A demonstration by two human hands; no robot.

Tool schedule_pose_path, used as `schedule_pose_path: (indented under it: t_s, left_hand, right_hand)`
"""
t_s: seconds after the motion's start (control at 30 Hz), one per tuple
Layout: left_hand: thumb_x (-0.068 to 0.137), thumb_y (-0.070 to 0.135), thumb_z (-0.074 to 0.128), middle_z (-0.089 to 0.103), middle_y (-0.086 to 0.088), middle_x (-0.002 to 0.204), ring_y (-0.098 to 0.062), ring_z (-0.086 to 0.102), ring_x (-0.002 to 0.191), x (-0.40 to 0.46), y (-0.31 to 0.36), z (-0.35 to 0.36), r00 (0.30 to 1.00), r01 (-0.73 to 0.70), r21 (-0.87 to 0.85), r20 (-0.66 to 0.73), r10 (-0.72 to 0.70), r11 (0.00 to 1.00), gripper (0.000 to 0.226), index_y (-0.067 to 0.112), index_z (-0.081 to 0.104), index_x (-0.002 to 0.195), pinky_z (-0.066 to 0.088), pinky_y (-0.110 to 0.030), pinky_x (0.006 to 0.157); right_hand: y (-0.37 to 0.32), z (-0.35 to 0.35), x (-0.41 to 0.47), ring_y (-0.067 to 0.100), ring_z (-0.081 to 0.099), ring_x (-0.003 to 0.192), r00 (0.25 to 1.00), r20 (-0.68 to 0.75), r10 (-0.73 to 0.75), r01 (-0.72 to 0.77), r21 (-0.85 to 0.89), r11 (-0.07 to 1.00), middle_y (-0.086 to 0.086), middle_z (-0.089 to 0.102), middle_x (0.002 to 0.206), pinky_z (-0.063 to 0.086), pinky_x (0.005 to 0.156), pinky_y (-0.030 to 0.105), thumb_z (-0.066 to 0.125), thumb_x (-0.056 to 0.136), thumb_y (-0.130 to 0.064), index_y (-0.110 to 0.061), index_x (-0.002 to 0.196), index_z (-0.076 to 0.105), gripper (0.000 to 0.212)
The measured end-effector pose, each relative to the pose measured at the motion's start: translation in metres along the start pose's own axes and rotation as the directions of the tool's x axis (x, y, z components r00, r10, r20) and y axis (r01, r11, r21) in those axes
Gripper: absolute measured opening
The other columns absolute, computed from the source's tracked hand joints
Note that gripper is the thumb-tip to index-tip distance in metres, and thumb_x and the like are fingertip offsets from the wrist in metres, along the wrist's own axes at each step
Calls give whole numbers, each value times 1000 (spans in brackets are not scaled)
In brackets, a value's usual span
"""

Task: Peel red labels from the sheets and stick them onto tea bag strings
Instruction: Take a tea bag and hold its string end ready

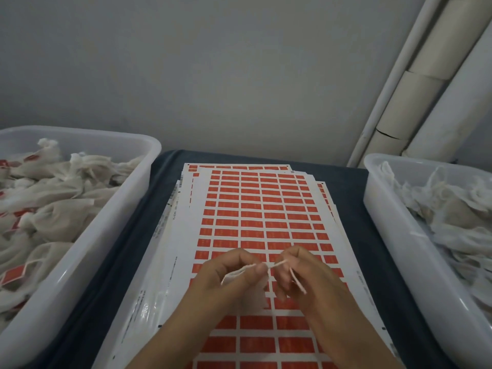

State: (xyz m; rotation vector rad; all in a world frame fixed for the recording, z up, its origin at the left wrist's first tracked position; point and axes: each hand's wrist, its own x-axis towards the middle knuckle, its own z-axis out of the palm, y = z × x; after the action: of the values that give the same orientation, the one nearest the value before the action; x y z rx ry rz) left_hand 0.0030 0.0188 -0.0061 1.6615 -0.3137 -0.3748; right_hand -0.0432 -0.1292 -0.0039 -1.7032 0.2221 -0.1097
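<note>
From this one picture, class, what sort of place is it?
Probably a small hand-packing workstation: a stack of red label sheets between two plastic tubs, the left tub of labelled tea bags, the right tub of unlabelled ones.

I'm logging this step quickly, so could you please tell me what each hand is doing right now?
Left hand: closed, gripping a tea bag.
Right hand: closed, pinching the tea bag string.

Label sheets (255,209) between left tub (80,251) and right tub (386,209), hands (234,278) above.
</note>
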Motion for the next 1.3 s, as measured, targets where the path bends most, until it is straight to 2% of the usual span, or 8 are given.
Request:
schedule_pose_path:
  t_s: [0.13,0.3,0.5,0.6,0.7,0.9,1.1,1.3]
  left_hand:
    - [52,66,51,67,19,81,4,60,83,2,-3,-5,998,-27,-40,49,29,999,35,40,64,72,45,-8,56]
    - [56,65,49,62,26,84,10,55,84,4,-4,-2,998,-59,-14,8,59,998,36,40,64,76,45,-5,55]
    - [75,64,45,60,29,80,10,57,77,-2,-11,8,927,-215,124,-287,242,969,28,40,59,78,41,0,56]
    - [74,72,27,60,6,49,-3,57,45,-6,-5,15,1000,31,0,4,-31,1000,60,32,69,58,43,-7,48]
    - [70,68,25,70,-3,67,-12,65,56,1,-2,14,891,395,-130,293,-346,909,64,26,73,77,48,-19,50]
    - [77,38,50,71,-8,86,-15,68,65,6,-2,-18,939,342,-704,270,-211,623,43,9,73,98,52,-24,53]
    - [79,46,43,46,0,50,-9,46,48,4,0,-20,963,270,-494,119,-243,826,41,16,63,58,40,-27,69]
    - [91,19,50,42,-2,34,-12,40,39,13,6,1,847,531,-235,179,-501,814,40,4,43,54,33,-22,41]
  right_hand:
    - [-8,-8,1,11,50,49,988,137,75,-141,583,800,4,51,56,48,48,21,50,82,-23,-17,55,60,29]
    - [-6,-15,1,12,52,51,992,127,-2,-99,782,615,5,52,59,51,52,24,57,81,-21,-12,61,61,22]
    - [-3,-11,4,12,64,63,988,76,-135,90,424,901,-3,66,65,55,70,22,49,89,-22,-30,62,68,34]
    - [-8,-6,-1,9,65,61,994,18,-111,102,285,953,-8,66,62,58,67,24,51,84,-17,-22,68,67,23]
    - [-17,-6,-11,9,65,61,976,142,-167,135,212,968,-10,68,65,54,59,18,64,80,-39,-32,68,68,15]
    - [-14,2,-16,1,65,67,866,499,-24,87,-104,991,-15,69,72,51,68,12,53,91,-14,-43,69,59,37]
    - [-1,-8,0,-1,63,63,992,89,85,-60,-252,966,-18,67,68,46,58,5,50,93,-26,-24,82,57,14]
    - [2,5,-2,-21,53,86,973,-147,-181,124,-328,936,-37,61,81,38,63,-5,46,72,-54,-37,81,56,22]
